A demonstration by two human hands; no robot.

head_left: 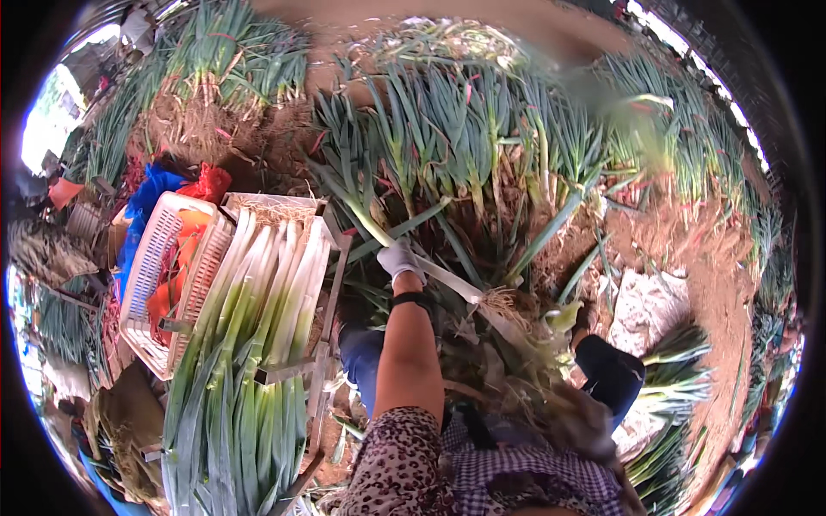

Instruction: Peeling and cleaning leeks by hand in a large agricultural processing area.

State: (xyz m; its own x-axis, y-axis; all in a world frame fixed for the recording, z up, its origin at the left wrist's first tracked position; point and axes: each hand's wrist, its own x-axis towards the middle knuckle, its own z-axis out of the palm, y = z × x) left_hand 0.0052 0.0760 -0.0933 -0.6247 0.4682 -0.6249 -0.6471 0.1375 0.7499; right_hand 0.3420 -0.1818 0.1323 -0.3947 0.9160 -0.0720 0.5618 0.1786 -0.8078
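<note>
My left hand [401, 260], in a pale glove with a dark band at the wrist, is closed round the shaft of a leek [446, 280]. The leek lies slantwise, its green leaves up to the left and its root tuft toward the lower right. Below the roots, loose peeled leaves [516, 391] are smeared by motion over my lap. My right hand cannot be made out clearly in that blur. To the left, a rack [331, 331] holds a row of cleaned leeks [258, 318], roots at the far end and leaves hanging toward me.
A pale plastic crate [138, 301] with orange material inside stands left of the rack, beside blue sheeting [142, 215]. Untrimmed leeks [447, 129] stand massed ahead. At right, more leeks [671, 378] lie near a white sack [650, 305] on brown soil [723, 301].
</note>
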